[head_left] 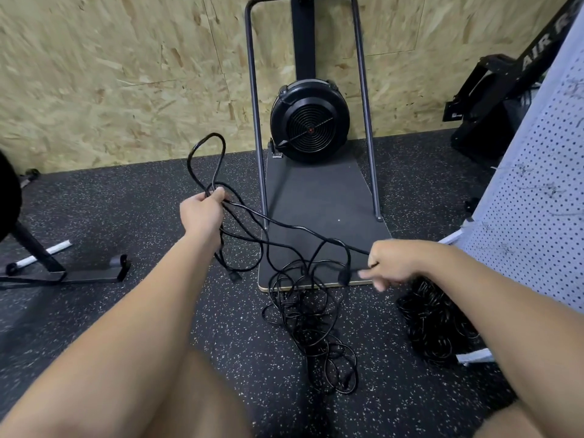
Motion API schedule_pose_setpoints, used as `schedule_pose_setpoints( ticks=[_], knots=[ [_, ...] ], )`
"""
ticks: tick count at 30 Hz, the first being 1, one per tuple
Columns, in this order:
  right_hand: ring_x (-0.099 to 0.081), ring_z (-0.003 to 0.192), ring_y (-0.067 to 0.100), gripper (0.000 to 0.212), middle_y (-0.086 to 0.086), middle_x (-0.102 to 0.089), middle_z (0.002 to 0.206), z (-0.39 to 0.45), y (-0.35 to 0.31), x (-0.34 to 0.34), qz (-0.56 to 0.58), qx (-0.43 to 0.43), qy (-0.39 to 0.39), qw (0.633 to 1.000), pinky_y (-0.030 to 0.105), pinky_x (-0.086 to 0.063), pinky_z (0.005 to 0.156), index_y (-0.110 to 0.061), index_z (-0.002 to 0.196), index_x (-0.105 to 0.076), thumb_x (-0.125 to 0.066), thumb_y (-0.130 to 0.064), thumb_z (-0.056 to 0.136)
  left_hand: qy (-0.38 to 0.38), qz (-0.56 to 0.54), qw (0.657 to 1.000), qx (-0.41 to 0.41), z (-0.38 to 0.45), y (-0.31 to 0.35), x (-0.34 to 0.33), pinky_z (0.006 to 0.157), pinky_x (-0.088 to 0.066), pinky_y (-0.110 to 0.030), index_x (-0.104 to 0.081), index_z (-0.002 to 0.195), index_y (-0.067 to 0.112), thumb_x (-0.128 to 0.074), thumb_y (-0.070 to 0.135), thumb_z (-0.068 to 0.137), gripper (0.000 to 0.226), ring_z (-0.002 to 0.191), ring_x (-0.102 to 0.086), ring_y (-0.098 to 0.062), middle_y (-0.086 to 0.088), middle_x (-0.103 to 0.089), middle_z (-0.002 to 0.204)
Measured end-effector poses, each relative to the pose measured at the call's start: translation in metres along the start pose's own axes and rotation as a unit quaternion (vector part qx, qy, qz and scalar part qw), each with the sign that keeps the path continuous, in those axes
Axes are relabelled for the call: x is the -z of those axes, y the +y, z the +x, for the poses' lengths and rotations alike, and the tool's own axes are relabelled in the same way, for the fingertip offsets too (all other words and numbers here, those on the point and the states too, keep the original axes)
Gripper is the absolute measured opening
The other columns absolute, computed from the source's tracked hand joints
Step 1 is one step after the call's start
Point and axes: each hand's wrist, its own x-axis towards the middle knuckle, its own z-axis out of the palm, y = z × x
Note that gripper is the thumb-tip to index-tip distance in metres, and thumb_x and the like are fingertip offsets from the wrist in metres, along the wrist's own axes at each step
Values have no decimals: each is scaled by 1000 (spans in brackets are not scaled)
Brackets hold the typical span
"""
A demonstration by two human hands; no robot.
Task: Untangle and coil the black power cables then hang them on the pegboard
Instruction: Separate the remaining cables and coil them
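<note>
My left hand (202, 207) grips looped cable (278, 224); my right hand (393, 263) pinches it further along, above the tangle (311, 324) on the floor (126, 216).

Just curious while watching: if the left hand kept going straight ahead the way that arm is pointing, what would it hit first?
Probably the dark metal upright of the fan machine, with the chipboard wall behind. The left hand, gripping black cable, points up and slightly right. Depth is unclear from this one view, so it may pass the upright.

Both arms outstretched, left hand (202, 207) fisted, right hand (392, 263) loosely curled.
</note>
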Motion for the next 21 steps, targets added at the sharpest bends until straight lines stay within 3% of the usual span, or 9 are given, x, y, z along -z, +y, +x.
schedule_pose_setpoints(
  ticks=[1, 3, 4, 8, 10, 12, 15, 18, 21],
  knots=[
    [-61, 78, 14, 24, -12, -68, 87, 0, 3, -3, -30, 3, -27, 999, 31, -48, 79, -31, 99, -82, -73, -52, 102, -6, 6, 1000, 0, -2, -1, 0, 83, -43, -31, -61, 81, 29, -77, 28, 104, 28, 80, -53, -9, 10, -59, 84],
    [-60, 104, 12, 51, -20, -55, 116, 1, 11, -15, -58, 14, -71, 996, 35, -48, 94, -42, 138, -68, -87, -48, 92, -25, 8, 1000, -7, 0, -4, 2, 70, -39, -29, -65, 81, 27, -78, 31, 103, 26, 80, -52, -15, 5, -59, 82],
    [-61, 105, 8, 61, -20, -55, 123, -1, 14, -19, -26, 21, -66, 997, 34, -48, 95, -43, 145, -64, -89, -50, 90, -38, 12, 999, -12, 0, -4, 2, 70, -39, -28, -72, 84, 24, -79, 33, 101, 21, 84, -53, -17, 2, -63, 86],
    [-69, 80, 5, 21, -3, -81, 100, 8, 24, -21, 147, 42, 56, 987, 33, -56, 85, -32, 105, -82, -78, -51, 96, -94, -25, 995, -20, -9, 4, -3, 80, -44, -21, -84, 99, 12, -78, 32, 102, 21, 90, -63, -10, 8, -76, 96],
    [-72, 94, 5, 12, -10, -80, 104, 13, 27, -21, 136, 27, 108, 984, 36, -58, 98, -32, 104, -82, -77, -41, 98, -126, -39, 991, -26, -16, 8, -8, 82, -45, -24, -84, 101, 11, -78, 32, 102, 22, 89, -62, -9, 9, -77, 93],
    [-70, 109, 5, 20, -20, -75, 116, 18, 21, -24, 100, 32, 118, 988, 36, -55, 107, -37, 115, -78, -80, -43, 96, -166, -51, 984, -28, -26, 12, -15, 68, -40, -26, -82, 102, 9, -76, 29, 104, 21, 70, -54, -8, 9, -68, 77],
    [-71, 110, 7, 40, -18, -72, 130, 19, -9, -24, 113, 76, 136, 981, 30, -52, 100, -32, 137, -72, -79, -41, 99, -238, -76, 968, -28, -43, 18, -31, 57, -34, -25, -79, 100, 9, -72, 27, 107, 20, 55, -39, -8, 9, -45, 64],
    [-72, 89, 3, 45, -22, -75, 121, 19, -48, -21, 177, 130, 193, 956, 33, -57, 90, -36, 146, -65, -76, -42, 103, -305, -106, 946, -21, -62, 28, -48, 59, -24, -28, -79, 102, 10, -72, 32, 107, 23, 58, -31, -10, 8, -37, 64],
    [-71, 71, 19, 64, -12, -80, 108, 18, -83, -22, 281, 143, 173, 933, 42, -60, 72, -45, 153, -55, -80, -56, 96, -327, -118, 937, -3, -74, 39, -56, 59, -26, -27, -80, 108, 12, -73, 36, 106, 25, 61, -29, -12, 9, -35, 65]
  ],
)
